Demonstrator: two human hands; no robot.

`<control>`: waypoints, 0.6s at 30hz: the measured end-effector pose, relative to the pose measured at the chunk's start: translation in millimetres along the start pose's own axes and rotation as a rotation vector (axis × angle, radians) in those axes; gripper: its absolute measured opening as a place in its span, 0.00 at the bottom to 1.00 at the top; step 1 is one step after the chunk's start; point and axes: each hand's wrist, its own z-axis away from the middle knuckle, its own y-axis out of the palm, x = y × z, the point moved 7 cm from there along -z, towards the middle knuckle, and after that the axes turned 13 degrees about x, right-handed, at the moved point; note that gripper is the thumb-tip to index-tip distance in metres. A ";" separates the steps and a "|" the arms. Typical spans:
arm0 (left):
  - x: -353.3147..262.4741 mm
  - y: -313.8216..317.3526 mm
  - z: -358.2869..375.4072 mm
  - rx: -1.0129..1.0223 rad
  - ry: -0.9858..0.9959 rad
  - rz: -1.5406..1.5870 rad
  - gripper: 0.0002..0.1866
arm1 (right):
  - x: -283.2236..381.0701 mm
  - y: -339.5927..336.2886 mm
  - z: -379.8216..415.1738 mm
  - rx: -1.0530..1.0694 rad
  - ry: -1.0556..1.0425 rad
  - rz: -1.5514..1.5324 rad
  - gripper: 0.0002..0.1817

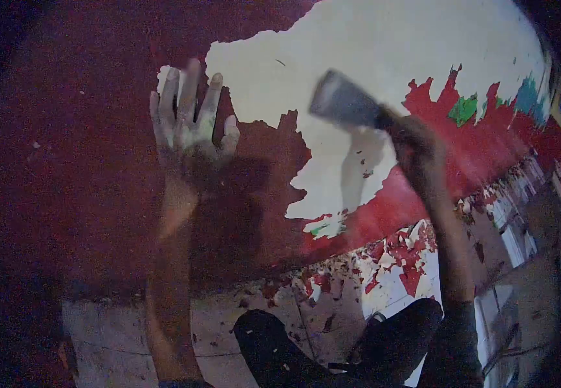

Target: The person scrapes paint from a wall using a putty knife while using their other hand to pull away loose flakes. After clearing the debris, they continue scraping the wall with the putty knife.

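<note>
My left hand rests against the dark red painted wall, its fingers spread and whitened with dust. A large pale stripped patch with ragged edges begins just right of those fingertips. In my right hand is a paint scraper, gripped by its handle. The wide blade points up and to the left over the pale patch. Below the blade, a shadow falls on the pale surface. Spots of green paint show along the patch's lower right edge, above a brighter red band of paint.
Flakes of red and white paint litter the foot of the wall. Light floor tiles run along the bottom, where my dark-clothed legs show. Light-coloured long pieces lie on the right, partly in shadow.
</note>
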 end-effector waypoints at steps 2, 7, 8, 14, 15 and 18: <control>-3.0 -1.3 0.5 0.014 -0.011 0.001 0.30 | 21.0 14.0 2.6 0.095 -0.099 0.103 0.24; -2.8 -4.6 -1.0 0.024 -0.029 -0.031 0.29 | 3.2 -6.7 -10.0 0.005 -0.018 0.096 0.24; -3.7 -4.4 -1.0 0.018 -0.022 -0.008 0.29 | 10.3 6.5 -9.6 0.045 -0.084 0.055 0.24; -2.0 -4.6 -0.6 0.004 -0.012 -0.006 0.29 | -7.4 -14.3 -14.2 0.070 0.050 0.092 0.24; -2.5 -4.7 -0.4 0.004 -0.009 -0.002 0.29 | -0.9 1.4 -15.4 0.090 -0.015 0.043 0.24; -8.7 -9.2 -1.8 0.011 -0.021 0.036 0.30 | 19.0 16.8 -20.0 0.200 -0.016 0.035 0.21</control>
